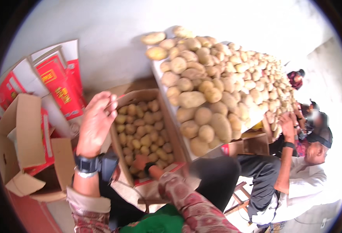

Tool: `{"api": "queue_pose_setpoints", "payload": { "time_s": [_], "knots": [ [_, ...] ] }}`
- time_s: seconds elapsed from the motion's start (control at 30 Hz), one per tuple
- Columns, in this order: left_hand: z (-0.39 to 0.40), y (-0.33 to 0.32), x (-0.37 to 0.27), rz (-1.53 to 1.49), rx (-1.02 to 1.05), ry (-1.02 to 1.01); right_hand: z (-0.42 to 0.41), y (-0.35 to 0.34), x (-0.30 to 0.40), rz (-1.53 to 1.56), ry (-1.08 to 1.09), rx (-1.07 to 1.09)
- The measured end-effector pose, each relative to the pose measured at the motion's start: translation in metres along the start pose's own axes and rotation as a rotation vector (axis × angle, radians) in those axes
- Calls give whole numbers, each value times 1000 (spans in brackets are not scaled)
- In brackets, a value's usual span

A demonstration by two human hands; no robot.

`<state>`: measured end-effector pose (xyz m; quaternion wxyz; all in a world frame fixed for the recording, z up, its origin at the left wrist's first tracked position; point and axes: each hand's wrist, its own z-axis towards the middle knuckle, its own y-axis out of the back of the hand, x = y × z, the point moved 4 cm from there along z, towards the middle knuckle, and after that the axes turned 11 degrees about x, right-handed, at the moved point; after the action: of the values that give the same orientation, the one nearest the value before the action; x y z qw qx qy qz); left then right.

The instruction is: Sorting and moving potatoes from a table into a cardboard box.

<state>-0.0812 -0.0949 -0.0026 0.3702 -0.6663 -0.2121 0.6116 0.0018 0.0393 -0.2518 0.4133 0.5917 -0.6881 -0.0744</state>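
My left hand [96,119] is raised at the left side of an open cardboard box [178,142], its thumb and fingers bent close together. A thin red strip or edge [117,100] shows at the fingertips. I cannot tell whether it is held or belongs to the box. Small potatoes [140,128] fill much of the box. Down in its near end, my right hand [141,162] reaches among them, its fingertips partly hidden. To the right, a white tabletop [166,81] bears a heap of larger potatoes [192,99], some close to its edge.
Flattened red-and-white cartons [57,84] lean against the wall at left, bearing writing. An open cardboard carton [31,131] stands before them. A seated person [302,171] at right reaches to the potatoes. Further people sit along the table. Another box [255,144] stands under the table edge.
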Motion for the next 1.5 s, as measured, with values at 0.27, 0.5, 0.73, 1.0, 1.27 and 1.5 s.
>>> {"api": "queue_pose_setpoints", "payload": {
  "time_s": [0.27,0.5,0.73,1.0,1.27,1.5],
  "knots": [
    [0,-5,-6,71,-60,4,-26,28,31,-110,22,209],
    [-3,-3,-7,101,-106,0,-26,-4,28,-138,-148,371],
    [-1,0,-14,114,-62,-19,-28,-6,24,-71,85,207],
    [-7,10,-17,87,-130,-91,-133,83,13,867,346,129],
    [-42,15,-20,-328,-383,-25,-272,178,-16,1717,666,-215],
    [-142,-61,-68,-582,266,-182,-362,220,-42,2161,1131,-681]
  ]
}}
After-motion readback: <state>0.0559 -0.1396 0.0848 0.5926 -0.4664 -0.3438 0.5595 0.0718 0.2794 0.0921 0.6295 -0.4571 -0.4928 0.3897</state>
